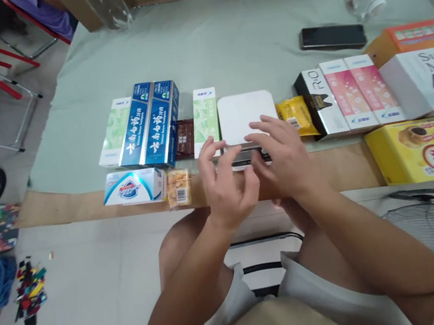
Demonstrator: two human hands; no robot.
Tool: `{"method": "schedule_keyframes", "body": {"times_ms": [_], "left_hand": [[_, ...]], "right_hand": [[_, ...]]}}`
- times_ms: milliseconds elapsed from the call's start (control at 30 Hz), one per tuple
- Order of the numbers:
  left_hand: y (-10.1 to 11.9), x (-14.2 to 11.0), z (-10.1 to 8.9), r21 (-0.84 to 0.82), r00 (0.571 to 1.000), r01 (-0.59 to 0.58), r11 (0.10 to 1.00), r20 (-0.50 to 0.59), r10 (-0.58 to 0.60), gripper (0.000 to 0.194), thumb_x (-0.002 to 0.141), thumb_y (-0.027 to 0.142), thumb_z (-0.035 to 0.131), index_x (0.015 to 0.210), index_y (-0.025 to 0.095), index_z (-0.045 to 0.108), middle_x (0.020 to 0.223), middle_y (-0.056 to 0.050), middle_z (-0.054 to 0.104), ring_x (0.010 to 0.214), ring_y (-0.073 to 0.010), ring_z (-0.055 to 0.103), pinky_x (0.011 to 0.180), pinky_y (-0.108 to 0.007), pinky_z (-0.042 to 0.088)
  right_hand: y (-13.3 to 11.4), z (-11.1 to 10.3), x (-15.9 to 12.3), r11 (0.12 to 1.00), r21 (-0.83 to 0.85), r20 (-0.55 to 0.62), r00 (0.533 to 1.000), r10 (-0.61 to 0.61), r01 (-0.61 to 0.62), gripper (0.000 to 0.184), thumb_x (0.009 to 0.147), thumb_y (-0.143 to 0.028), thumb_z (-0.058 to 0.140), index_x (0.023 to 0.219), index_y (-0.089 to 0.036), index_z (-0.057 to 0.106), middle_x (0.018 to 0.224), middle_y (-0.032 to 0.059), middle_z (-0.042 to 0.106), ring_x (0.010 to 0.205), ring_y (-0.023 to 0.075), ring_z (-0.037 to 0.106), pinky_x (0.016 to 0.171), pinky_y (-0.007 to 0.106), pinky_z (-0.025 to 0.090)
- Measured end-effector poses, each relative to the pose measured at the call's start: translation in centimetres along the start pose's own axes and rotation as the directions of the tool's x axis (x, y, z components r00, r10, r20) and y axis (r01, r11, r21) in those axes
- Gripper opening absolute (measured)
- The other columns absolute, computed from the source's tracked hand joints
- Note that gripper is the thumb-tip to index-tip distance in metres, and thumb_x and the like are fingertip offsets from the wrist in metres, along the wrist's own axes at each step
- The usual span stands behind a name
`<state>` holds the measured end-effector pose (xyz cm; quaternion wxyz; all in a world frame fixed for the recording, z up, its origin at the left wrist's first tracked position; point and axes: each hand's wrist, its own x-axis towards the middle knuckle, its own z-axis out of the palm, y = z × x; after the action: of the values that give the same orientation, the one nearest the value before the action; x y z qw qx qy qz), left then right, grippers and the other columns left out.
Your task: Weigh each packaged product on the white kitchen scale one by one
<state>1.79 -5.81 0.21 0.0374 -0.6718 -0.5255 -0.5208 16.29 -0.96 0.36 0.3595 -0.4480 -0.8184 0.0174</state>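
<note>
A head-worn camera looks down at a person sitting on the floor before a low surface spread with a pale green cloth (221,39). Both hands meet over a white kitchen scale (246,116) near the cloth's front edge, which stands between a green-and-white box (205,115) and a yellow snack packet (296,116).

The left hand (227,186) hovers at the scale's front left corner, fingers loosely curled and slightly apart, holding nothing. The right hand (283,159) lies over the front edge, fingers spread and fingertips resting on or just above the dark display strip; whether they press down is unclear.

The scale looks like a rigid, flat plastic slab, probably light, with a smooth top that could slip under fingers. The 2 side edges look like the safest hold, keeping pressure off the weighing plate.

Further left stand 2 blue toothpaste boxes (152,123). To the right are pink boxes (359,91) and a yellow biscuit box (419,151).
</note>
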Motion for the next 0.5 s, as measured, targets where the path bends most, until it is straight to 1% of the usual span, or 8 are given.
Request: {"method": "schedule_keyframes", "body": {"times_ms": [67, 133, 200, 267, 367, 433, 500], "left_hand": [[0.2, -0.3, -1.6, -0.041, 0.992, -0.106, 0.994, -0.074, 0.103, 0.027, 0.085, 0.016, 0.058, 0.111, 0.020, 0.061, 0.116, -0.010, 0.060, 0.123, -0.0275, 0.063, 0.108, -0.049, 0.054], [0.2, -0.8, -3.3, -0.053, 0.981, -0.165, 0.985, -0.115, 0.158, 0.028, 0.080, 0.014, 0.057, 0.107, 0.022, 0.059, 0.108, -0.007, 0.061, 0.114, -0.0258, 0.065, 0.102, -0.046, 0.056], [-0.1, -1.5, -4.7, -0.038, 0.981, -0.157, 0.987, -0.117, 0.152, 0.029, 0.078, 0.014, 0.057, 0.106, 0.023, 0.058, 0.105, -0.007, 0.061, 0.111, -0.0259, 0.065, 0.100, -0.046, 0.056], [-0.7, -2.3, -5.6, -0.020, 0.988, -0.119, 0.993, -0.101, 0.117, 0.029, 0.079, 0.015, 0.057, 0.107, 0.022, 0.058, 0.106, -0.007, 0.061, 0.112, -0.0273, 0.065, 0.102, -0.049, 0.056], [-1.6, -3.4, -6.2, -0.012, 0.994, -0.086, 0.996, -0.072, 0.084, 0.028, 0.081, 0.016, 0.056, 0.108, 0.022, 0.059, 0.108, -0.009, 0.061, 0.112, -0.0286, 0.065, 0.104, -0.053, 0.055], [-1.9, -3.9, -6.3, -0.015, 0.996, -0.070, 0.997, -0.061, 0.069, 0.028, 0.081, 0.016, 0.055, 0.109, 0.021, 0.059, 0.108, -0.009, 0.061, 0.112, -0.0287, 0.065, 0.102, -0.052, 0.056], [-1.9, -4.2, -6.4, -0.021, 0.997, -0.061, 0.998, -0.054, 0.060, 0.028, 0.081, 0.015, 0.055, 0.107, 0.021, 0.059, 0.108, -0.009, 0.061, 0.113, -0.0282, 0.066, 0.100, -0.049, 0.057]], "right_hand": [[-2.4, 1.0, 0.1, 0.988, 0.108, 0.059, 0.992, -0.115, 0.108, 0.029, 0.097, -0.023, 0.052, 0.116, -0.023, 0.073, 0.129, 0.0099, 0.076, 0.130, 0.0290, 0.066, 0.109, 0.047, 0.051], [-4.8, 2.1, -0.1, 0.971, 0.184, 0.158, 0.970, -0.184, 0.154, 0.032, 0.099, -0.027, 0.051, 0.123, -0.024, 0.072, 0.133, 0.0093, 0.075, 0.131, 0.0273, 0.064, 0.109, 0.045, 0.051], [-6.7, 3.4, -0.4, 0.967, 0.219, 0.267, 0.945, -0.189, 0.132, 0.035, 0.099, -0.030, 0.052, 0.129, -0.023, 0.070, 0.141, 0.0090, 0.071, 0.136, 0.0266, 0.061, 0.112, 0.043, 0.051], [-8.1, 4.9, -0.7, 0.967, 0.238, 0.345, 0.923, -0.169, 0.088, 0.039, 0.099, -0.031, 0.055, 0.135, -0.022, 0.066, 0.150, 0.0097, 0.065, 0.141, 0.0272, 0.057, 0.117, 0.044, 0.049], [-9.3, 7.3, -1.1, 0.960, 0.273, 0.391, 0.904, -0.172, 0.065, 0.044, 0.099, -0.030, 0.057, 0.142, -0.021, 0.060, 0.156, 0.0105, 0.058, 0.146, 0.0284, 0.052, 0.122, 0.046, 0.044], [-9.9, 8.5, -1.1, 0.961, 0.271, 0.386, 0.909, -0.157, 0.051, 0.041, 0.100, -0.030, 0.056, 0.141, -0.025, 0.061, 0.153, 0.0092, 0.060, 0.146, 0.0283, 0.051, 0.123, 0.047, 0.043], [-10.4, 9.0, -0.9, 0.966, 0.252, 0.367, 0.919, -0.143, 0.049, 0.037, 0.101, -0.029, 0.055, 0.137, -0.029, 0.063, 0.144, 0.0085, 0.065, 0.140, 0.0282, 0.055, 0.120, 0.048, 0.045]]}}
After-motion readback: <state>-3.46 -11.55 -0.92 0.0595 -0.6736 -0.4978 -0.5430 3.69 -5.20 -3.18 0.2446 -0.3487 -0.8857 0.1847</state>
